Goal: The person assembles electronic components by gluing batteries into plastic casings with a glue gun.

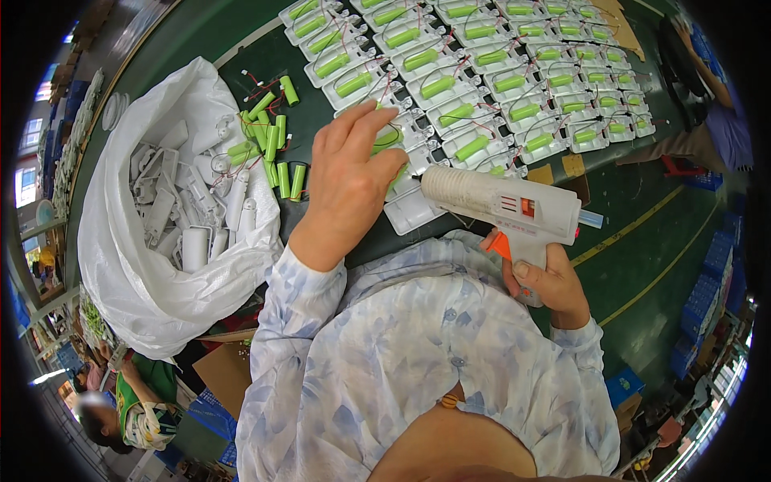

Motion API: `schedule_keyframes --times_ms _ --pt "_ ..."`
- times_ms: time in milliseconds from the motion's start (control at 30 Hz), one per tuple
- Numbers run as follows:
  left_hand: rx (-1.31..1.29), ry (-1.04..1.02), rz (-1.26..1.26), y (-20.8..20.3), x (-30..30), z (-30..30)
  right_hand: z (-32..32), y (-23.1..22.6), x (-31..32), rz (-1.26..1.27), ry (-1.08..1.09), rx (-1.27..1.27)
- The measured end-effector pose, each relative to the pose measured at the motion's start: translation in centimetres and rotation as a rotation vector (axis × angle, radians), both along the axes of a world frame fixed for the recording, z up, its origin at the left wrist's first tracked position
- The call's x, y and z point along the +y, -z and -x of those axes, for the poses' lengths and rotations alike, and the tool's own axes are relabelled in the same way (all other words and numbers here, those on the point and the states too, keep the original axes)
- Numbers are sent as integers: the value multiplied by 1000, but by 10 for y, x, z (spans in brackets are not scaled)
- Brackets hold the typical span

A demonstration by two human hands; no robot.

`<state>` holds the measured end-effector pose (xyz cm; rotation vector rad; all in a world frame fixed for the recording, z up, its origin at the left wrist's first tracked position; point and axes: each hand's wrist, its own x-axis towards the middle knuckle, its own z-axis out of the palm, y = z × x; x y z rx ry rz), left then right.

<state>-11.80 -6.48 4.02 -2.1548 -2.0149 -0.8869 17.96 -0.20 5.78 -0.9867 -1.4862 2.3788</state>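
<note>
My right hand [554, 283] grips a white glue gun [498, 199] by its handle, close to the orange trigger. A clear glue stick [591, 218] sticks out of its back end. The nozzle points left, beside the nearest white plastic housing [411, 212]. My left hand [345, 181] hovers over this end of the rows, its fingers spread and slightly bent. A green cylindrical battery [387, 140] shows between index finger and thumb, apparently lying in a housing. The palm side and any fingertip contact are hidden.
Rows of white housings with green batteries [471, 147] and thin wires cover the dark table. Loose green batteries [271, 143] lie left of my hand. A white sack [120, 265] holds white plastic parts [194, 247]. Other people are at the lower left and far right.
</note>
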Motion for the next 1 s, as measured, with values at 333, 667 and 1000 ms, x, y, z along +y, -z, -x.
schedule_keyframes --times_ms 333,667,1000 --pt "94 27 59 25 13 -11 -6 2 -3 25 35 23" --pt "-96 -260 -74 0 -50 10 9 12 -3 -63 110 33" --pt "-71 -406 137 1 -104 36 0 9 -9 -41 94 -20"
